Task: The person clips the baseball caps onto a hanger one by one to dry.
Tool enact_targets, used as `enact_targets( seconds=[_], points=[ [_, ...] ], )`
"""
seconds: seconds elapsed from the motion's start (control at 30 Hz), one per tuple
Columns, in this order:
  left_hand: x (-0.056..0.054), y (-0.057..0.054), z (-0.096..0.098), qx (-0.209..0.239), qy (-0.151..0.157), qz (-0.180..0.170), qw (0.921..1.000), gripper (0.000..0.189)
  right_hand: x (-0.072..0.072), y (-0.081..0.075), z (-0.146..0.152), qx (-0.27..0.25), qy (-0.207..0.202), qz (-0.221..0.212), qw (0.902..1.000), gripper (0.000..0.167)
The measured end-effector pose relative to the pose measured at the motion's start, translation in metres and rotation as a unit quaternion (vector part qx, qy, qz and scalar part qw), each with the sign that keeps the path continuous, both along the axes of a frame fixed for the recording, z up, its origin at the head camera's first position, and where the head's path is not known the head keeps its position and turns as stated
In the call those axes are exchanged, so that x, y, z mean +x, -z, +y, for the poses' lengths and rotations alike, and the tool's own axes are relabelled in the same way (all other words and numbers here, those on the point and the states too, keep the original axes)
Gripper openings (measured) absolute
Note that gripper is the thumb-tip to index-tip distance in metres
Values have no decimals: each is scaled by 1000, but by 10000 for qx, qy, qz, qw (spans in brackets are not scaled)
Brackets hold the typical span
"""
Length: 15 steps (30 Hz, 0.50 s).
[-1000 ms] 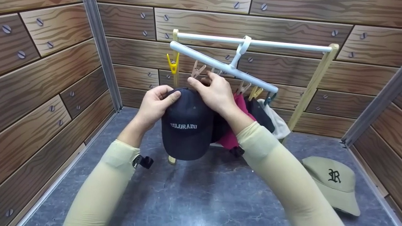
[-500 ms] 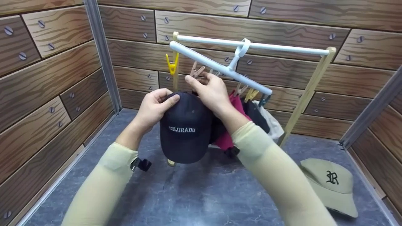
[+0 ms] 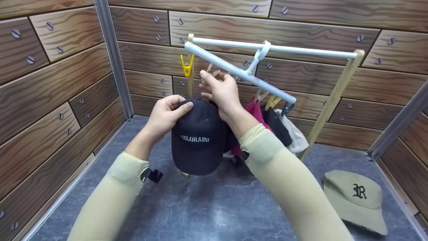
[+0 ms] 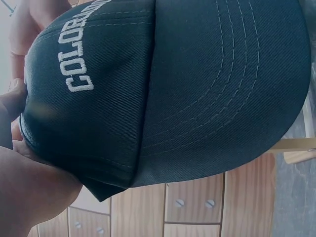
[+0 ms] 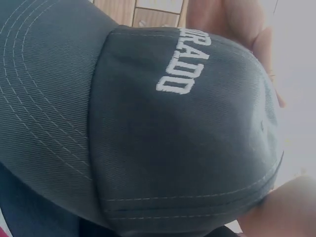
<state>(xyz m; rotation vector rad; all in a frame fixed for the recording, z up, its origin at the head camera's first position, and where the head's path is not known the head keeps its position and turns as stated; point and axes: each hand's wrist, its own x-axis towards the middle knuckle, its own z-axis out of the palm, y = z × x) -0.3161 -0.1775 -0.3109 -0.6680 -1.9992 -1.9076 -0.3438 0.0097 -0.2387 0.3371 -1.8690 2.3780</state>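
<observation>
A navy baseball cap (image 3: pixel 199 122) lettered COLORADO hangs brim down, front toward me. My left hand (image 3: pixel 163 115) grips its crown at the upper left, thumb (image 3: pixel 185 107) on the front and fingers behind. Above the crown, my right hand (image 3: pixel 224 93) has thumb and forefinger around a pale pink clothespin (image 3: pixel 216 72) under the light blue hanger bar (image 3: pixel 230 68); the clip's lower part is hidden by the fingers. In the left wrist view the cap's brim (image 4: pixel 222 89) fills much of the frame. The right wrist view shows the crown (image 5: pixel 182 138) close up.
A yellow clothespin (image 3: pixel 187 67) hangs at the hanger's left end. Clipped farther right are magenta (image 3: pixel 254 109), dark (image 3: pixel 278 127) and white (image 3: pixel 296 135) items. The hanger hooks over a white rail (image 3: pixel 311 51) on wooden legs. An olive cap (image 3: pixel 359 197) lies at right.
My right hand has moved up from below the pink clothespin, so that its fingers now overlap the clip. My left hand and the navy cap have stayed about the same.
</observation>
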Motion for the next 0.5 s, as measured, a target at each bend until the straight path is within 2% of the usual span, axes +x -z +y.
enact_targets(
  seconds=[0.17, 0.33, 0.5],
  points=[
    [-2, -1, 3, -60, 39, 28, 10000, 16, -1, 1, 4, 369, 325, 135, 9987, 35],
    [-2, -1, 4, -100, -3, 18, 9999, 16, 2, 3, 7, 782, 507, 422, 9947, 33],
    [-1, 2, 3, -100, 65, -3, 9999, 15, 10, 6, 10, 909, 650, 732, 9910, 28]
  ],
)
